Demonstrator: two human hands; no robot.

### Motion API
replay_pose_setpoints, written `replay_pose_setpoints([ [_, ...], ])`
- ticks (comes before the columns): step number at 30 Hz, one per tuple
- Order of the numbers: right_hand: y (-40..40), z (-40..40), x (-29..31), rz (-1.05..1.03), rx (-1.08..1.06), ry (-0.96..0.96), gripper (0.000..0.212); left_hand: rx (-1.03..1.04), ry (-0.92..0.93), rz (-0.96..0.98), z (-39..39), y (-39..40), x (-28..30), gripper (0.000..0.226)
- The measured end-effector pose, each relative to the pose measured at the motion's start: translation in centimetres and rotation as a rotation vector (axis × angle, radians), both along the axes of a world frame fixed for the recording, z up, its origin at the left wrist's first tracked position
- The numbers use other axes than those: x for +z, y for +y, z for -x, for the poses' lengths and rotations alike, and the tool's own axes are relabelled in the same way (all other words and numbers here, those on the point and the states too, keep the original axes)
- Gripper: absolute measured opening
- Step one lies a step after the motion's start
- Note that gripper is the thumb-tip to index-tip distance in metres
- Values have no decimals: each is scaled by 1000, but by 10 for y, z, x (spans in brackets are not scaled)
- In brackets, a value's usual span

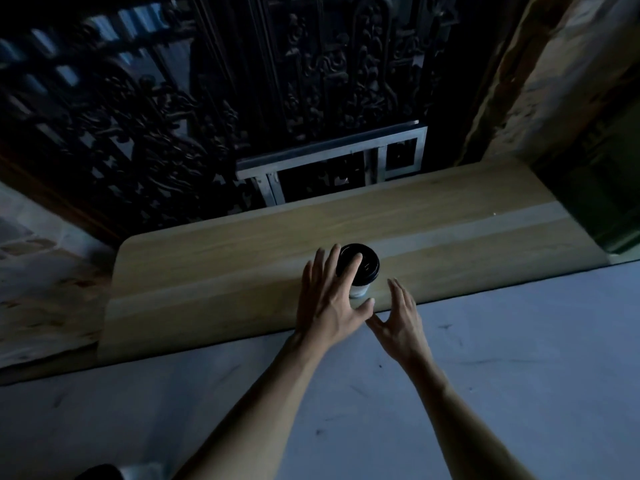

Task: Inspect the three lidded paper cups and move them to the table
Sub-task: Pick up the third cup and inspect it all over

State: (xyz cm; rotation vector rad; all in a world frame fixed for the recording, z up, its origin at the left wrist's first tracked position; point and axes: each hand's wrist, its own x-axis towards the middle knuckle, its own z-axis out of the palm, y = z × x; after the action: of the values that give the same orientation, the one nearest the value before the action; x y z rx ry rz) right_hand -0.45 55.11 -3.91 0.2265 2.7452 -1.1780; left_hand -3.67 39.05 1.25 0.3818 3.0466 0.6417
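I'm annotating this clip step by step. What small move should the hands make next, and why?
Probably close both hands around the cup. It stands upright on the wooden board, and the left hand and right hand are open on either side, not yet gripping.

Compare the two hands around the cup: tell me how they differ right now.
The left hand overlaps the paper cup, fingers across its black lid; the right hand sits beside it, apart. The left hand reaches farther forward than the right. Both are open with fingers spread, gripping nothing, over the wooden ledge.
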Motion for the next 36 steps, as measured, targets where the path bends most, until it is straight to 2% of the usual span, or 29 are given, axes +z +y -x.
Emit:
replay_pose_setpoints([
  [6, -7, 30, -22, 163, -3, -40, 97, -25, -22, 1, 34, 12, -22, 84],
  [12, -16, 51, -37, 205, 64, 88, 70, -49, -33, 2, 48, 17, -39, 74],
  [17, -27, 65, -51, 222, 61, 69, 57, -24, 21, -74, 50, 15, -40, 64],
  [20, -33, 72, -55, 196, 39, 65, 59, 30, -19, -165, 46, 11, -39, 63],
  [23, -36, 82, -51, 163, 91, 67, 45, 56, -84, -201, 45, 2, -38, 64],
  [25, -36, 80, -48, 109, 181, 102, 57, 90, -127, -237, 45, -5, -33, 67],
  [28, -33, 65, -38, 128, 253, 174, 80, 132, -211, -337, 40, -14, -17, 83],
  [31, -32, 56, -17, 146, 279, 151, 83, 163, -210, -465, 29, -25, 1, 88],
  [36, -32, 26, 31, 25, 345, 204, 86, 164, -146, -608, -2, -43, 32, 75],
])
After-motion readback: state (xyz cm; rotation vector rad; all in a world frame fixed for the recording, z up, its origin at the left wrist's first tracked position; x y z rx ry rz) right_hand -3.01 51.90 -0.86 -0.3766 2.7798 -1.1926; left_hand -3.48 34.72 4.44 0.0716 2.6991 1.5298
